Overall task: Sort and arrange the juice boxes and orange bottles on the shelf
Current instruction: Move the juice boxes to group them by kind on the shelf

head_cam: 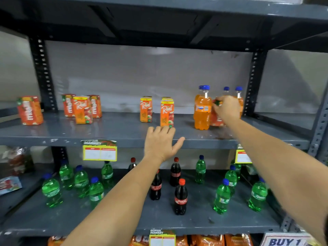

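Nearest, the left hand (pixel 160 144) is hanging at the front edge of the shelf (pixel 106 134), fingers spread and released, fingertips just short of a juice box (pixel 166 113) standing near that edge. It is grasping nothing.

Further in, toward the right end of the shelf, the right hand (pixel 228 108) is closing its fingers around the top of a red juice box (pixel 216 119) wedged among the orange bottles (pixel 202 110); the hand is hiding most of that box, so how firm the hold is I cannot tell.

The other juice boxes are standing scattered: one (pixel 146 109) mid-shelf, a cluster (pixel 82 109) toward the left end, and one box (pixel 30 110) on the next bay.

Judging by looks, the boxes are light, stiff cartons that will dent if squeezed; taking them by the flat sides below the top is probably safest. The bottles, full and heavier, with smooth rounded plastic, are likely slippery; gripping the narrow waist or neck under the blue cap should be holding better.
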### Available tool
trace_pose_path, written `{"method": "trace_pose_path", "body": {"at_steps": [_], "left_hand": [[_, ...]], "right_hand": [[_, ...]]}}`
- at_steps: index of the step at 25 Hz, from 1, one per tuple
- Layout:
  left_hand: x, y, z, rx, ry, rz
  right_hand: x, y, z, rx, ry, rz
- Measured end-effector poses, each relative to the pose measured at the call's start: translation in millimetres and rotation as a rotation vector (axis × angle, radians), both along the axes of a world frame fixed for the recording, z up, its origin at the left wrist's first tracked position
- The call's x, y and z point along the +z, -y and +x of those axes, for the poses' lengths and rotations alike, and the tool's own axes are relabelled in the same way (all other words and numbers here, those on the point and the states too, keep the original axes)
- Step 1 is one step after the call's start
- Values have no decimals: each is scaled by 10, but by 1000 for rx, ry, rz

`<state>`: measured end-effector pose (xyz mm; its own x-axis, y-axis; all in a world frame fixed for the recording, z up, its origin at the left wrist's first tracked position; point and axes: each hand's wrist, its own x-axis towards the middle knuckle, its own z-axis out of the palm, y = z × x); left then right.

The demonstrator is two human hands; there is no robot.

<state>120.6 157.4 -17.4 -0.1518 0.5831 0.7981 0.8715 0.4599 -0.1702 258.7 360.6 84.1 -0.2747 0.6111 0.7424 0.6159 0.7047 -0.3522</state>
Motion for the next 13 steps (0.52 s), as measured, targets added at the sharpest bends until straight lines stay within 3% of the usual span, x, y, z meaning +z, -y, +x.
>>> {"method": "trace_pose_path", "body": {"at_steps": [7,13], "left_hand": [[96,196,0,-65,141,-211],[63,697,-356,-86,56,-273]], "right_hand": [[146,354,258,-90,-41,-12],[241,892,146,-134,-42,-43]]}}
